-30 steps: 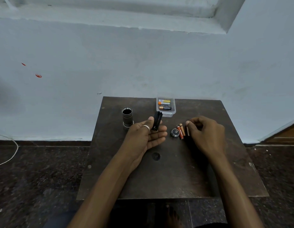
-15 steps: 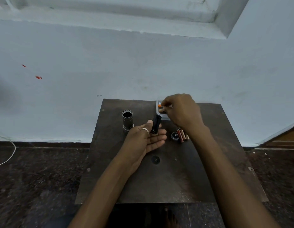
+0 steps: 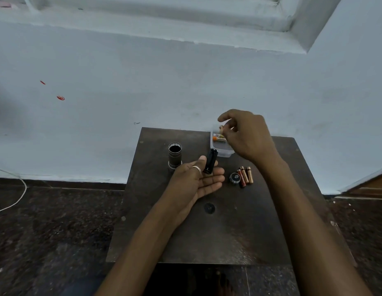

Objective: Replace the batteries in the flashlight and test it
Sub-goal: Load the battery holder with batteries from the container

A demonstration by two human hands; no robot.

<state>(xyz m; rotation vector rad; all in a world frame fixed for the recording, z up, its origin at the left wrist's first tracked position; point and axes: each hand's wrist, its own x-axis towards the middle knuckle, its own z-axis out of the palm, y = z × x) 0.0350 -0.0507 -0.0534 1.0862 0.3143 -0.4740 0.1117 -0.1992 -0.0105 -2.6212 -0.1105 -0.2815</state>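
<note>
The open flashlight body [image 3: 175,155] stands upright on the dark table [image 3: 207,236], left of centre. My left hand [image 3: 196,182] lies palm up and holds the black battery holder [image 3: 210,161] between thumb and fingers. Above the clear plastic box [image 3: 220,146] at the table's back edge, my right hand [image 3: 247,135] pinches a small battery [image 3: 221,129] by its end. Other batteries lie in the box. Three copper-coloured batteries [image 3: 245,176] lie side by side right of my left hand, with the flashlight's round end cap [image 3: 235,178] beside them.
A pale blue wall [image 3: 185,82] rises directly behind the table. A white cable [image 3: 15,195] runs over the dark speckled floor at the left. A small round mark [image 3: 209,208] sits on the tabletop near my left wrist.
My right hand left the three batteries on the table, reached back to the plastic box and has lifted a battery out of it. My left hand kept still with the holder.
</note>
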